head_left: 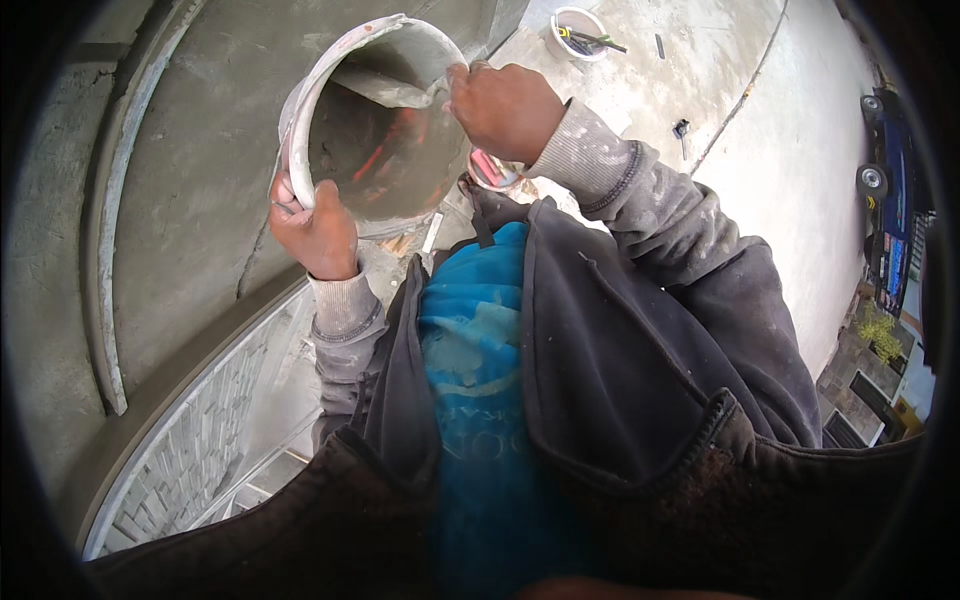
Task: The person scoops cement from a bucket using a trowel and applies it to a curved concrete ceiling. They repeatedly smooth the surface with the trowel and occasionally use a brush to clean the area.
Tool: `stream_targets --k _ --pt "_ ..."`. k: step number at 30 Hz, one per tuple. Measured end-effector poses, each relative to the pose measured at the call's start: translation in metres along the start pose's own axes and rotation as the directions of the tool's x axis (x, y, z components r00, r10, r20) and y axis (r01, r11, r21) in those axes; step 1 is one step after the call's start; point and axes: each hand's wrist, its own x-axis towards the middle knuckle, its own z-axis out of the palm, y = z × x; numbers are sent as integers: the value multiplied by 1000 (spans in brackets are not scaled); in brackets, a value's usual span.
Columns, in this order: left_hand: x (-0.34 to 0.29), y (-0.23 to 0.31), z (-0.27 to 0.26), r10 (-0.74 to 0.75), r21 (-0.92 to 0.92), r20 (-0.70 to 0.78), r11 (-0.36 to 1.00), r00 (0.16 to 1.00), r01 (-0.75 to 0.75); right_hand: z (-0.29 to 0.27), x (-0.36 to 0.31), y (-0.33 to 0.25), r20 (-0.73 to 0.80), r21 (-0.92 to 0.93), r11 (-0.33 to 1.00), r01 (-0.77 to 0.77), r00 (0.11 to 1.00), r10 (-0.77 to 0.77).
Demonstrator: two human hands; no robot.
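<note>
My left hand grips the near rim of a mortar-caked bucket that is tipped on its side, mouth toward me. My right hand reaches over the far rim and holds a trowel; its grey, mortar-coated blade lies inside the bucket. Grey mortar coats the bucket's inner wall, with orange plastic showing through at the bottom. A red and white handle shows just below my right wrist.
A curved, freshly rendered grey wall with a raised moulding strip fills the left. Below it is a brick-patterned surface. A white bucket with tools stands on the concrete far below, and a dark vehicle is parked at right.
</note>
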Motion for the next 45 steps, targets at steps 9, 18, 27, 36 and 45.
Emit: stream_targets --k 9,18,27,36,45 --pt "-10 15 -22 120 62 -121 992 985 -113 0 -32 -136 -36 -305 947 104 992 -121" --pt "-50 -9 -32 195 123 -106 976 975 -182 -29 -39 -104 -66 -97 981 171 982 -177" --pt "-64 -12 -34 259 248 -81 941 962 -232 -33 -58 -110 -28 9 997 77 997 -77" --pt "-58 -16 -34 340 116 -253 940 906 -320 -25 -60 -107 199 95 994 -49 980 30" --pt "-56 7 -37 209 -135 -188 962 960 -236 19 -52 -75 334 601 758 -255 941 52"
